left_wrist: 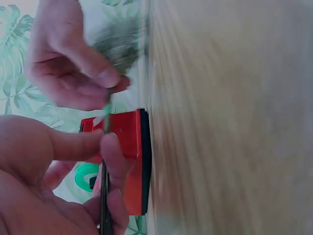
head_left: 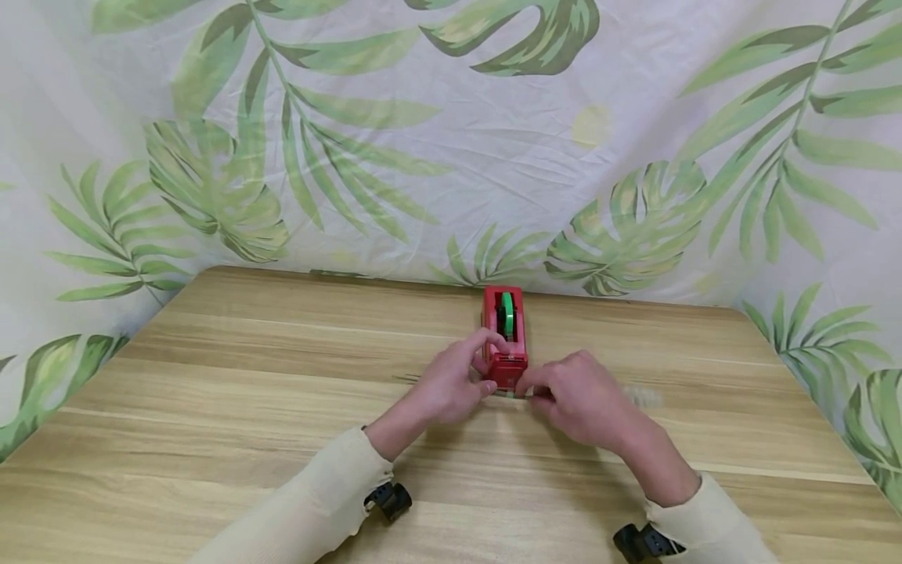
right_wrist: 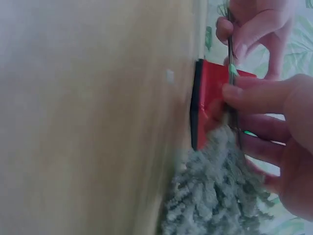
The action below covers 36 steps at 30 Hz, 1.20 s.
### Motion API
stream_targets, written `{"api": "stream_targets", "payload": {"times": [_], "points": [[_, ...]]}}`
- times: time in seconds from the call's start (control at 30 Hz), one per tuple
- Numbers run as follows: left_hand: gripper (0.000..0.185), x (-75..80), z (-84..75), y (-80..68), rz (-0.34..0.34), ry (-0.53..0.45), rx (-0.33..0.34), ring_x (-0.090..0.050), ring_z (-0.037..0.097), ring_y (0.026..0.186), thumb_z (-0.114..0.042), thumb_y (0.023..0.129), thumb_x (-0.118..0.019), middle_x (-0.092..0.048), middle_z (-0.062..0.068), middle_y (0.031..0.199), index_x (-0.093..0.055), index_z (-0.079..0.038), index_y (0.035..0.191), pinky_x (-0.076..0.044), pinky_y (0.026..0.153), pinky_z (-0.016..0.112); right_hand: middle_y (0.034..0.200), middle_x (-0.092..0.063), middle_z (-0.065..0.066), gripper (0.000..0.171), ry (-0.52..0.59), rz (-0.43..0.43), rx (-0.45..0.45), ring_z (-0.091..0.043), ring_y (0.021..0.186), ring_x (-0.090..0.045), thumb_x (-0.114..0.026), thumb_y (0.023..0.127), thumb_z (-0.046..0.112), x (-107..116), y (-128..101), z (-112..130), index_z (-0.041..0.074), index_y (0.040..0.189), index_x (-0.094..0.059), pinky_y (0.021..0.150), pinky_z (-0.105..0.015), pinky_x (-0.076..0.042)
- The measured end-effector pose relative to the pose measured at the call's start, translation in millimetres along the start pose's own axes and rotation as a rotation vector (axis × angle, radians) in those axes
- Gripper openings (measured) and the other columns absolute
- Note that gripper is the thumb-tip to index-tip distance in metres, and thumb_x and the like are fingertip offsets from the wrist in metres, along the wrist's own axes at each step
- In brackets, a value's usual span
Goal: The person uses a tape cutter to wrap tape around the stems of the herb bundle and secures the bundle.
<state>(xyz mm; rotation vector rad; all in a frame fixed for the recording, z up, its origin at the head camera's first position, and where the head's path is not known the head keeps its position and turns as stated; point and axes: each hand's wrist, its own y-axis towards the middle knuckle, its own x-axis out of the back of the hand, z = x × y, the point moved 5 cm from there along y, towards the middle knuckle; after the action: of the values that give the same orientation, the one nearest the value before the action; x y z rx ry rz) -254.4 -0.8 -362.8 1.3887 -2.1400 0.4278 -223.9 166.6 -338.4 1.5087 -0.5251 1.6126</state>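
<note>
A bunch of dried flowers with a fluffy greyish head [right_wrist: 210, 191] and thin dark stems [left_wrist: 103, 200] lies across both hands, before the front end of a red tape dispenser [head_left: 509, 374]. My left hand [head_left: 454, 382] pinches the stems between thumb and fingers. My right hand [head_left: 585, 401] pinches them close below the flower head, which blurs in the head view. Between the two hands a bit of green tape [right_wrist: 232, 70] sits around the stems. A green tape roll [head_left: 507, 312] stands in the dispenser. Some right fingertips are hidden behind the stems.
The dispenser rests on a wood-grain table [head_left: 282, 345]. Behind the table hangs a pale cloth [head_left: 366, 180] with green leaf prints. Dark wrist cameras [head_left: 389, 500] are strapped at both cream sleeves [head_left: 317, 493].
</note>
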Motion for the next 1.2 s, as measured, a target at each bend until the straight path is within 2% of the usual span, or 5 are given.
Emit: {"api": "stream_targets", "payload": {"times": [0.37,0.53,0.77,0.97,1.2], "points": [[0.024,19.0,-14.9,-6.6,-0.011,-0.043,0.026,-0.069,0.017,0.076,-0.009,0.101,-0.072,-0.072,0.010,0.105,-0.063,-0.010,0.123,-0.056,0.071,0.029,0.091,-0.082,0.006,0.013,-0.081,-0.131,0.013,-0.011,0.084,-0.078,-0.087,0.088,0.013,22.5,-5.0,7.4,0.020,0.097,-0.080,0.097,-0.051,-0.056],[0.011,23.5,-25.1,-11.3,0.017,0.044,-0.018,-0.068,0.014,0.089,-0.011,0.100,-0.074,-0.075,0.004,0.100,-0.074,-0.009,0.111,-0.055,0.077,0.028,0.094,-0.081,0.005,0.015,-0.119,-0.175,0.051,-0.013,0.088,-0.077,-0.086,0.090,0.016,32.7,-8.5,11.7,0.018,0.101,-0.076,0.097,-0.048,-0.056],[0.018,25.1,-36.0,-17.7,-0.030,0.061,-0.113,-0.069,0.013,0.085,-0.007,0.098,-0.075,-0.073,0.002,0.093,-0.063,-0.015,0.110,-0.053,0.072,0.030,0.095,-0.081,0.004,0.023,-0.146,-0.204,0.107,-0.014,0.087,-0.076,-0.084,0.091,0.013,40.5,-11.8,15.6,0.017,0.109,-0.071,0.095,-0.050,-0.056],[0.017,27.8,-37.5,-20.8,-0.067,0.042,-0.084,-0.068,0.014,0.086,-0.009,0.097,-0.076,-0.075,0.003,0.094,-0.062,-0.015,0.104,-0.052,0.070,0.029,0.091,-0.078,0.003,0.042,-0.170,-0.262,0.191,-0.015,0.083,-0.074,-0.084,0.089,0.007,42.5,-13.2,18.7,0.025,0.125,-0.073,0.092,-0.052,-0.058],[0.018,29.1,-40.7,-24.6,-0.098,0.054,-0.089,-0.065,0.015,0.082,-0.009,0.096,-0.078,-0.073,0.002,0.093,-0.061,-0.015,0.101,-0.050,0.069,0.029,0.082,-0.067,0.005,0.043,-0.200,-0.259,0.203,-0.012,0.077,-0.064,-0.082,0.088,0.002,41.7,-13.6,21.3,0.028,0.121,-0.078,0.089,-0.050,-0.056]]}}
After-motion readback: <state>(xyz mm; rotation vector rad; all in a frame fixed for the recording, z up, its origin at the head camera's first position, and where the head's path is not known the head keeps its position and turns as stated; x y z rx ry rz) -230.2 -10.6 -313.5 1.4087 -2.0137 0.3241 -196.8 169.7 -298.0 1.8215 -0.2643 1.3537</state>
